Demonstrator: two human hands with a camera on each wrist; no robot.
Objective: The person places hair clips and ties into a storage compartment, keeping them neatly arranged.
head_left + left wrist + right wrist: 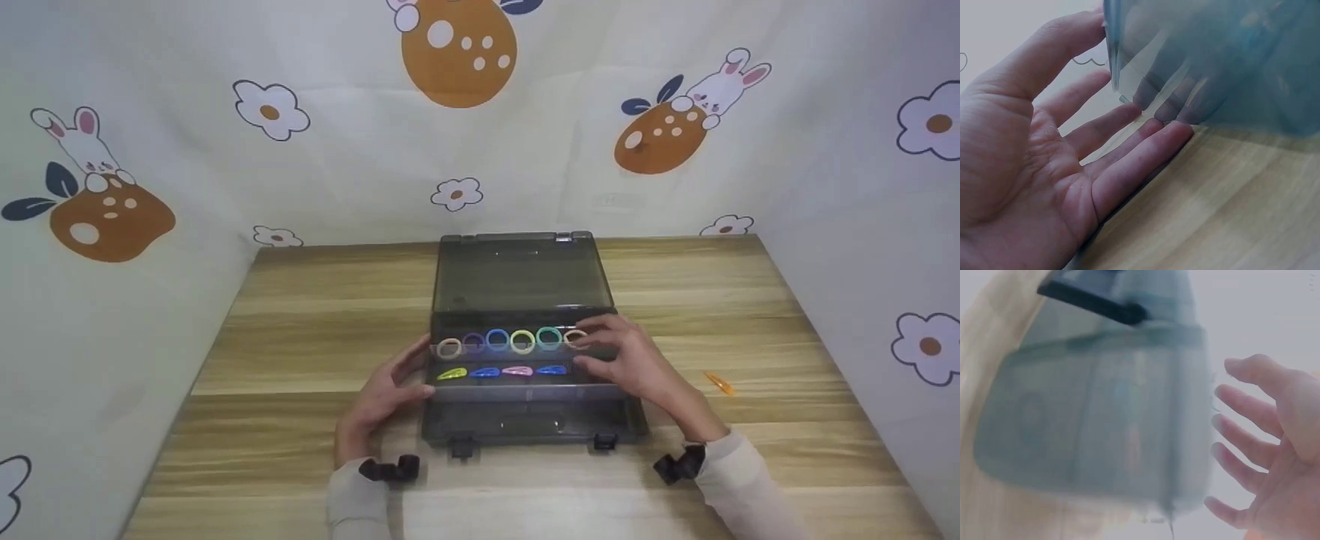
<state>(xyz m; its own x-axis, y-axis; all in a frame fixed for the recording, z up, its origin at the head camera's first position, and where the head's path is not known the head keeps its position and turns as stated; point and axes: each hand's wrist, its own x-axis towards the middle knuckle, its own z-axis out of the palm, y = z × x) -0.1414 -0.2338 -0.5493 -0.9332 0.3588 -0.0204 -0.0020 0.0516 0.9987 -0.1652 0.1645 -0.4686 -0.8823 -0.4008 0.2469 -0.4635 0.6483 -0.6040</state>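
Note:
A dark see-through case (525, 431) stands on the table with its lid (521, 274) tipped back. Ring-shaped hair ties line its upper row, among them a yellow one (513, 346) and a beige one (566, 343) at the right end. Below them lie snap hair clips: a yellow (452, 373), a pink (517, 370) and two blue ones, the rightmost blue clip (552, 370) nearest my right hand. My left hand (386, 390) touches the case's left side with fingers extended. My right hand (634, 360) is over the case's right end, fingers spread and holding nothing in the right wrist view.
An orange snap hair clip (720, 383) lies alone on the wooden table (300, 360), right of the case. Two latches, such as the left latch (462, 448), stick out at the case's front. A patterned cloth (337, 172) hangs behind and beside the table.

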